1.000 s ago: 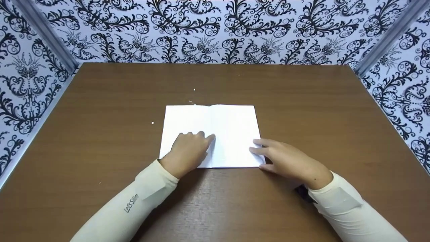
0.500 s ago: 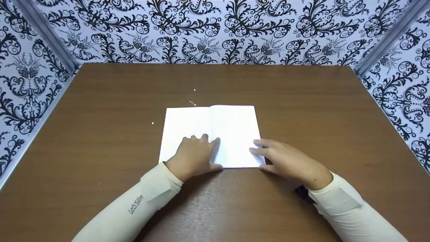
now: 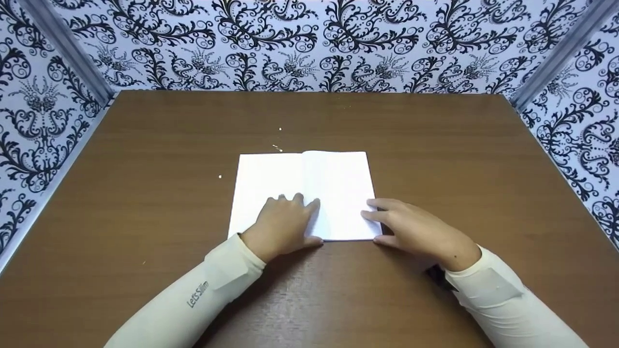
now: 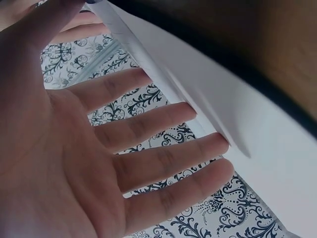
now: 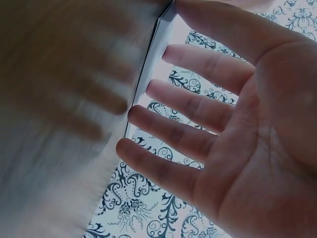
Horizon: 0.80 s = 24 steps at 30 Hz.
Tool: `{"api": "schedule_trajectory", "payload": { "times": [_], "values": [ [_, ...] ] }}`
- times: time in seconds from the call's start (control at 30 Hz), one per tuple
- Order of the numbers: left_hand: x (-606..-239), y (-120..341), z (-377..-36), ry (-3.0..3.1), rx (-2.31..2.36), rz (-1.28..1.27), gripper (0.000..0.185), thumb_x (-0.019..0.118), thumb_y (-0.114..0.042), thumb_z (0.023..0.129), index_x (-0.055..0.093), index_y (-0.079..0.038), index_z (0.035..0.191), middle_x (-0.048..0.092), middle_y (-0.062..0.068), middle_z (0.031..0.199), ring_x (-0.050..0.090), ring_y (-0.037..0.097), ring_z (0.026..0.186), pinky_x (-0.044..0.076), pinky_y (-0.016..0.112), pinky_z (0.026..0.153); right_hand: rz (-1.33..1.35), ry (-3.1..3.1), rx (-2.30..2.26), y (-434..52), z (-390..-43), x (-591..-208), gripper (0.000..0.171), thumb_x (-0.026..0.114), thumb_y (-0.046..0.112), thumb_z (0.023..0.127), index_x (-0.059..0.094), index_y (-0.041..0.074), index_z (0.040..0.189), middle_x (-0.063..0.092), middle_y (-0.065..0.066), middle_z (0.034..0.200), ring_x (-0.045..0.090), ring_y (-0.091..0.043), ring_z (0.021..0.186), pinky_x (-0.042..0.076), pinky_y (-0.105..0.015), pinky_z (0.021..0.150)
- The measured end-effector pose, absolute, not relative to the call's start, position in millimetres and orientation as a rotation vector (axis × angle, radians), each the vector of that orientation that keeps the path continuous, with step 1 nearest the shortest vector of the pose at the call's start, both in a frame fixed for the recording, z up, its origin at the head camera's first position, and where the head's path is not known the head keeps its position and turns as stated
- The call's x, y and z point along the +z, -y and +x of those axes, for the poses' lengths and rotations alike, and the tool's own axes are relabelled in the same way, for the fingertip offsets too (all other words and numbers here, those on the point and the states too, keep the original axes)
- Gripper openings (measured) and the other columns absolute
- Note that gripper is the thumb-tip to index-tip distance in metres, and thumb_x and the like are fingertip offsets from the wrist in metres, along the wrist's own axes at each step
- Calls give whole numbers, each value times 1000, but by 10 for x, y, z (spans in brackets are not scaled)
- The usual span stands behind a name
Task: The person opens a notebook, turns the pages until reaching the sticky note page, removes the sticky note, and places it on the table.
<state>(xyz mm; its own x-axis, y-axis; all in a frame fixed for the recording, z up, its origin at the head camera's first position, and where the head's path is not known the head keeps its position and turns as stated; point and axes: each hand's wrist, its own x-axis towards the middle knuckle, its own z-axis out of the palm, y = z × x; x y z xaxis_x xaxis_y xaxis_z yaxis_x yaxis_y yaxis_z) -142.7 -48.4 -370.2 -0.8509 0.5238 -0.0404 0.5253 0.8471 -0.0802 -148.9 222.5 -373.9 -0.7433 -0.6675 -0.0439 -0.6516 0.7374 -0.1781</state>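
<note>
A booklet (image 3: 341, 179) with blank white pages lies spread flat on the brown table. My left hand (image 3: 285, 224) rests on its left page beside the centre fold, the thumb at the bottom edge and the index finger just over the fold. Seen from the left wrist, straight fingers (image 4: 163, 161) press their tips against the white page (image 4: 267, 139). At the right side, my right hand (image 3: 418, 232) touches the booklet's outer edge with extended fingers, its thumb at the lower right corner. In the right wrist view, those fingers (image 5: 183, 99) reach the booklet's thin edge (image 5: 148, 64).
Small white scraps (image 3: 277, 147) lie behind the booklet, and another white bit (image 3: 220, 177) is to its left. Patterned black-and-white walls (image 3: 309, 46) border the wooden table (image 3: 449, 145) at the back and sides.
My left hand has slid slightly right and toward me, its thumb now spread out at the bottom edge. The left page's top edge has dropped a little. My right hand has stayed nearly still.
</note>
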Motion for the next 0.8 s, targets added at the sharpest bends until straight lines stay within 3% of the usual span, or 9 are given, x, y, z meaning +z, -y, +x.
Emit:
{"api": "schedule_trajectory", "payload": {
  "times": [0.33,0.6,0.8],
  "values": [
    [-3673,506,-1429,-3008,-84,903,72,70,-62,83,60,-10,133,72,16,104,72,35,81,59,48,69,-1010,-2823,-227,-2225,-1502,-3726,53,76,22,88,61,1,135,54,-24,143,54,-40,131,44,-52,107],
    [-3629,545,-1417,-3036,28,997,57,77,-52,82,64,-9,118,71,13,89,69,29,70,57,45,61,-998,-2815,-232,-2250,-1503,-3713,55,75,22,89,59,-7,133,54,-25,143,52,-41,132,43,-53,107],
    [-3617,569,-1427,-3026,50,1008,62,80,-49,80,63,-9,125,72,13,91,69,28,68,58,46,60,-1009,-2822,-217,-2249,-1513,-3706,56,76,23,88,59,-8,132,55,-25,142,54,-41,131,44,-52,107]
  ]
}}
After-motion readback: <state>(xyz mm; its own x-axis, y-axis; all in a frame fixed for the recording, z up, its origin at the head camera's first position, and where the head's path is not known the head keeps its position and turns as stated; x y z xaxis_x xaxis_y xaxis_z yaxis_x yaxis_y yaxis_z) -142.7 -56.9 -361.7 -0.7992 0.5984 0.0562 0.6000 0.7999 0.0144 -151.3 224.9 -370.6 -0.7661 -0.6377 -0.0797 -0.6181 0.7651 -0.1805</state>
